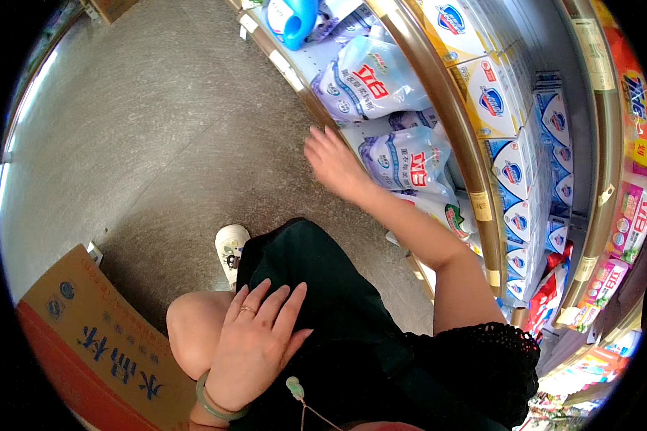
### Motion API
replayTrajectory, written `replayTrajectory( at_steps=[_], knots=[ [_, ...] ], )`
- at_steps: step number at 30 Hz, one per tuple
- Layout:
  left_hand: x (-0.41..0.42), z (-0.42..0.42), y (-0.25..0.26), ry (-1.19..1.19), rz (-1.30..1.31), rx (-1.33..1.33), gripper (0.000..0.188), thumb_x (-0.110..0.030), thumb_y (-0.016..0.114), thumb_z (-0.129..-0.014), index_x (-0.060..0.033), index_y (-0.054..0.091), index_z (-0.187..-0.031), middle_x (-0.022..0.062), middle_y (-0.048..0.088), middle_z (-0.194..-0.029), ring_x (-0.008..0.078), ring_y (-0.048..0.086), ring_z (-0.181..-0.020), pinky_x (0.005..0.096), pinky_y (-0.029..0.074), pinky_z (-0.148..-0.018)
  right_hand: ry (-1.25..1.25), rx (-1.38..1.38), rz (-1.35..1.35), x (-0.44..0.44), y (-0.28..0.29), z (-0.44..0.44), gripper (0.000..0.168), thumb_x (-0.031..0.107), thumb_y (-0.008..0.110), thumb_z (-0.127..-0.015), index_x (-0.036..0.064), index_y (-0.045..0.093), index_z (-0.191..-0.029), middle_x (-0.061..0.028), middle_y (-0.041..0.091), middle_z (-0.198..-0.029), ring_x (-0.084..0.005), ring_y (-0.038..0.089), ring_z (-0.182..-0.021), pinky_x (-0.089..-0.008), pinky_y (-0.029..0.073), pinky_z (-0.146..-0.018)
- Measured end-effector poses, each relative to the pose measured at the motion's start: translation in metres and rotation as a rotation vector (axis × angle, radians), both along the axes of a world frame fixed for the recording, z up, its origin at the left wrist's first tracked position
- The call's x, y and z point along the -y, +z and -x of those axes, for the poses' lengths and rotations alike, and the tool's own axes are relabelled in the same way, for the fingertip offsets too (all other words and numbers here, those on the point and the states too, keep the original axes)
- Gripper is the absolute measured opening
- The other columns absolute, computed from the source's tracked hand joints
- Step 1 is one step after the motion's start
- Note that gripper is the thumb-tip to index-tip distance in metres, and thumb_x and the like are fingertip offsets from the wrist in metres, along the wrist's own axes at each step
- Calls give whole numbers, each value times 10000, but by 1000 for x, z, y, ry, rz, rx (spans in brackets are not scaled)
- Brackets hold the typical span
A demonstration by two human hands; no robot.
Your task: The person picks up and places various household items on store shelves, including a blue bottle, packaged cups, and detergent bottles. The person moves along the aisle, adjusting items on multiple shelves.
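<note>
My left hand rests palm down on the dark fabric over my bent leg, fingers slightly spread and nothing in it. A ring and a pale green bangle are on that hand and wrist. My right hand, a little blurred, reaches out with nothing visible in it. It is beside the brown front edge of the lowest shelf in view; contact cannot be told. Nearest to it stands a clear-and-purple detergent refill bag. A second, similar refill bag leans farther along the same shelf.
Boxed bar soap is stacked on the shelf above, with Tide laundry packs higher up. A blue plastic bottle sits at the shelf's far end. A printed cardboard box stands at left on the grey floor.
</note>
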State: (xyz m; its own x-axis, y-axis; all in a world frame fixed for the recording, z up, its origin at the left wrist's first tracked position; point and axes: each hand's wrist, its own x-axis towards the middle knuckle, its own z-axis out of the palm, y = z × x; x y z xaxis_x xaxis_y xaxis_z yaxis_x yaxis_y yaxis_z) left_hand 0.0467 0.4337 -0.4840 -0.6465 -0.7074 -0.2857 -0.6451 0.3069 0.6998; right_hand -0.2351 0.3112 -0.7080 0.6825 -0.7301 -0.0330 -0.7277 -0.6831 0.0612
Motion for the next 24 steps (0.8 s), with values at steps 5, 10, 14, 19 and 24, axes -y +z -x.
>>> replayTrajectory(
  at_steps=[5, 10, 14, 19, 24],
  knots=[
    [-13, -6, 4, 57, -17, 15, 593, -264, 690, -798, -61, 491, -1318, 108, 565, -1222, 325, 494, -1178, 473, 383, -1021, -24, -647, 116, 134, 11, -31, 314, 262, 638, -795, 52, 677, -1025, -103, 626, -1104, -255, 544, -1128, -457, 373, -997],
    [-16, -13, 5, 122, -45, 3, 590, -278, 685, -801, -66, 494, -1316, 104, 565, -1222, 321, 495, -1179, 474, 377, -1028, -196, -806, -253, 194, 20, -9, 641, 613, 787, -551, 102, 725, -933, -97, 702, -980, -247, 664, -932, -428, 472, -833],
    [-16, -18, 5, 145, -44, 3, 587, -299, 678, -806, -73, 495, -1316, 103, 566, -1221, 317, 498, -1174, 475, 377, -1028, -187, -852, -320, 186, 18, -13, 552, 482, 841, -575, 167, 722, -1012, -31, 708, -1006, -227, 668, -950, -417, 503, -805],
    [-14, -16, -2, 121, -26, -15, 582, -323, 668, -815, -87, 496, -1319, 97, 565, -1217, 308, 496, -1172, 468, 382, -1020, -219, -879, -368, 150, 17, 8, 527, 467, 849, -565, 157, 728, -975, -23, 713, -980, -239, 678, -929, -406, 524, -768],
    [-13, -15, -3, 99, -28, -22, 584, -329, 674, -810, -93, 501, -1316, 87, 563, -1212, 301, 490, -1176, 463, 386, -1012, -253, -912, -452, 138, 35, -7, 602, 526, 787, -633, 101, 691, -1048, -64, 689, -1052, -248, 651, -985, -420, 502, -829]
  ],
)
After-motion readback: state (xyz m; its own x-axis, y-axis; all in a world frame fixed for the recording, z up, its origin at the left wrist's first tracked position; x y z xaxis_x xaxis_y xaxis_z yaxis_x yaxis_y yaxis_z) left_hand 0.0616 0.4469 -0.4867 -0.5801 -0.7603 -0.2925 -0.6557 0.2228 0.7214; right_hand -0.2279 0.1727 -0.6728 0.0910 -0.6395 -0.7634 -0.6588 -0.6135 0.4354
